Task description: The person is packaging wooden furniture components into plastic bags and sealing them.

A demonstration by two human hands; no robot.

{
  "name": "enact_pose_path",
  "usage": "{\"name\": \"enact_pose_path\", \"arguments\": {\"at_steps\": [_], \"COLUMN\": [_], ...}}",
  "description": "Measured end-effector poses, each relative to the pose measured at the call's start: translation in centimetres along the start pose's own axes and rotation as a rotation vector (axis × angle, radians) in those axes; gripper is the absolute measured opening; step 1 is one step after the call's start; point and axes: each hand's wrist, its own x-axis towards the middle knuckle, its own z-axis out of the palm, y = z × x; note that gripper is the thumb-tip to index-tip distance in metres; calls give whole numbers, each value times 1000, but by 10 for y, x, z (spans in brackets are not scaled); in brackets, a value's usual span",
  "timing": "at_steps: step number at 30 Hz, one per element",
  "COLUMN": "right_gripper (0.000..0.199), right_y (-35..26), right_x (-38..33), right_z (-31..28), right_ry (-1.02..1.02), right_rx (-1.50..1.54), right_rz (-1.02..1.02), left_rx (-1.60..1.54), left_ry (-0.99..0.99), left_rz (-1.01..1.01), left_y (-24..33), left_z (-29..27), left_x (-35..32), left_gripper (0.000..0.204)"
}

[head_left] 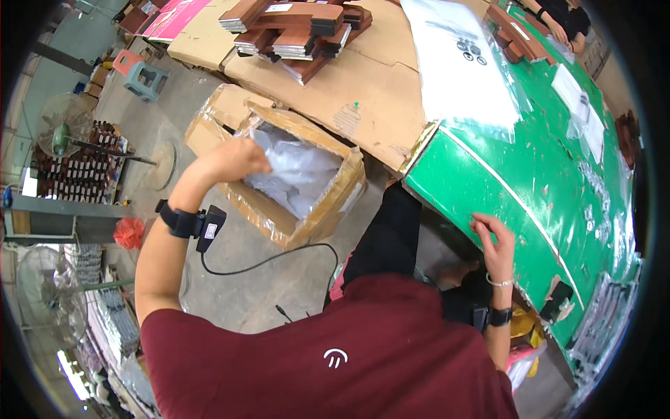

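Observation:
My left hand (244, 159) is over the near left side of an open cardboard box (324, 202), its fingers curled downward. Clear plastic bags (296, 167) fill the box, and the fingertips are close to them. Whether anything is pinched in those fingers cannot be made out. My right hand (495, 241) hovers by the edge of the green tabletop (481, 188), its fingers loosely bent and apart, with nothing visible in them. A black strap with a small device (209, 228) is on my left wrist, and a cable trails from it.
Brown wooden pieces (300, 35) are stacked on a cardboard-covered table (377, 91). A pile of clear plastic sheets (453, 77) lies on the green table's far side. Another person's hand (558, 31) is at the far right. A stool (145, 80) and a fan (63, 136) stand left.

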Motion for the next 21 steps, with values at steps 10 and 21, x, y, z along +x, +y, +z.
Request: {"name": "enact_pose_path", "arguments": {"at_steps": [10,21], "right_gripper": [14,88], "right_y": [-33,-109], "right_x": [16,66], "right_z": [9,54], "right_ry": [-73,-346], "right_rx": [-10,481], "right_rz": [-174,-431], "left_rx": [-368,-348], "left_ry": [284,763], "left_rz": [-4,532], "left_y": [42,130], "left_z": [-13,-65], "left_x": [-57,-76], "left_gripper": [20,19]}}
